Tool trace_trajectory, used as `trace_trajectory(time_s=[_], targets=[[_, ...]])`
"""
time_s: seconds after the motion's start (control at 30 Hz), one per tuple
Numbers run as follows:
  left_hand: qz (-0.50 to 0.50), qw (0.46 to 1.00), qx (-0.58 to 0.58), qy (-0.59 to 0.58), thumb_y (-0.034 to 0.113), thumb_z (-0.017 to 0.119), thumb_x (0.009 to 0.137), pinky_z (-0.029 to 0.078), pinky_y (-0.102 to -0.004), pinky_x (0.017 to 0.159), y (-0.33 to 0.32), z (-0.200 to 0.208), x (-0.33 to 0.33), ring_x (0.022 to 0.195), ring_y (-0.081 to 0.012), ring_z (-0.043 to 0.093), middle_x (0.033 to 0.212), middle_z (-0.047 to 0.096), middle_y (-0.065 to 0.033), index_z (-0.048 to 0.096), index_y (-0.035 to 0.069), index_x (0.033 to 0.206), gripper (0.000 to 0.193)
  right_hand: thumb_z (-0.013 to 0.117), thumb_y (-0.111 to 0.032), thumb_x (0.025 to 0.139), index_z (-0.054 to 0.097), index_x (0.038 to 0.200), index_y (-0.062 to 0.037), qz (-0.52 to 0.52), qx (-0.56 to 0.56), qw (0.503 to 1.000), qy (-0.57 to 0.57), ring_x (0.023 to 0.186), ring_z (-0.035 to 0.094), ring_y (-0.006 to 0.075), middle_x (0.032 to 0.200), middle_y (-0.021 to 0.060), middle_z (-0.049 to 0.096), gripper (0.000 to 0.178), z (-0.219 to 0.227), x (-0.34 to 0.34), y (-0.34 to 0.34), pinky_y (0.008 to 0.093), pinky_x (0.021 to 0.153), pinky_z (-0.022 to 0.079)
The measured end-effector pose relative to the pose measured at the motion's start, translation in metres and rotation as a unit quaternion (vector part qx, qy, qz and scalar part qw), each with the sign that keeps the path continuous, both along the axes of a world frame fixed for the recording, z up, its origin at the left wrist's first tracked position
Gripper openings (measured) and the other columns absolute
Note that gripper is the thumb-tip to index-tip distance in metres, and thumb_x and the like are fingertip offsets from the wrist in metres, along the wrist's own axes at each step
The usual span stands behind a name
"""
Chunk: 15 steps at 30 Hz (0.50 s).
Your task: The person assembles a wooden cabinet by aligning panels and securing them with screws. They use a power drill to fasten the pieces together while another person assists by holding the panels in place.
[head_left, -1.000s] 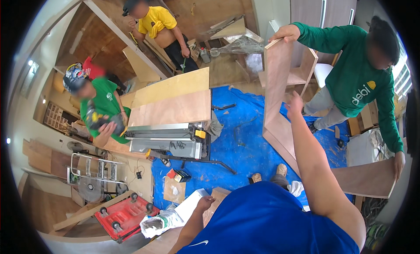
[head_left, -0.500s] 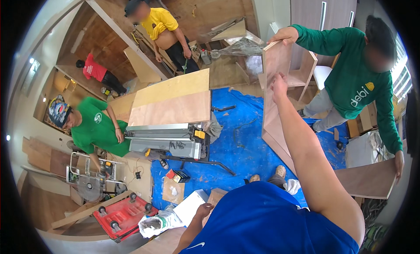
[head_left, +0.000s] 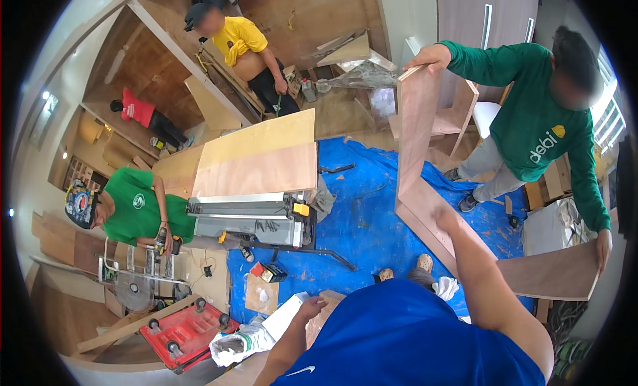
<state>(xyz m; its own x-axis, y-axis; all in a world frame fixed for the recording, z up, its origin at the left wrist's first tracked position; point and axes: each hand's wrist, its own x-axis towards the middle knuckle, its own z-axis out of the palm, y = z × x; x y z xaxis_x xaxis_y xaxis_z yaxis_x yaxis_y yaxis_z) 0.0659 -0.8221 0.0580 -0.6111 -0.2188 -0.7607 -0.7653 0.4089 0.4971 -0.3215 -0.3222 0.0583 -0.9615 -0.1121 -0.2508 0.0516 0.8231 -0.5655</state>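
My right hand [head_left: 446,218] is over the lower part of a U-shaped plywood frame [head_left: 420,137]. Motion smears its fingers, so contact with the wood is unclear. Across from me, a person in a long-sleeved green top [head_left: 531,113] grips the frame's upper end with one hand [head_left: 428,57] and its other end board [head_left: 555,273] with the other. Low at my left side hangs my left hand [head_left: 312,307], fingers loosely extended and nothing visible in them. Beside it are a white box-like piece [head_left: 286,316] and a wooden board [head_left: 327,306].
A table saw [head_left: 256,220] carries plywood sheets [head_left: 259,157]; its stand legs reach over the blue tarp [head_left: 362,213]. Left of it, a person in green [head_left: 143,206] holds a drill [head_left: 161,238]. A red wheeled dolly [head_left: 189,333] lies wheels-up. Others in yellow [head_left: 242,40] and red [head_left: 137,110] stand farther back.
My right hand has moved down the frame from its upper board toward the lower corner. My left hand has risen slightly. The person at the saw has lifted the drill nearer the body.
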Motion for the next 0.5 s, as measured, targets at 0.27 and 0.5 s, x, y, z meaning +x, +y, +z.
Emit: trace_trajectory(time_s=[0.27,0.5], targets=[[0.031,0.894,0.191,0.405,0.036,0.068,0.095,0.043,-0.036,0.107,0.074,0.259,-0.318,0.123,-0.02,0.058,0.135,0.062,-0.0105,0.046,0.005,0.148,0.066,0.053,-0.05,0.097,0.073,0.107,-0.0016,-0.116,0.082,0.89,-0.433,0.107,0.067,0.0375,0.117,0.0213,0.069,0.054,0.008,0.165,0.103,0.0458,0.094,0.052],[-0.085,0.813,0.309,0.487,0.071,0.02,0.1,0.034,-0.0401,0.113,0.15,0.44,-0.536,0.136,-0.0299,0.048,0.148,0.05,-0.0189,0.037,-0.006,0.149,0.092,0.059,-0.036,0.098,0.07,0.105,0.0011,-0.36,-0.178,0.913,-0.073,0.065,0.06,0.0155,0.078,0.006,0.064,0.04,0.014,0.148,0.197,0.031,0.059,0.049]])
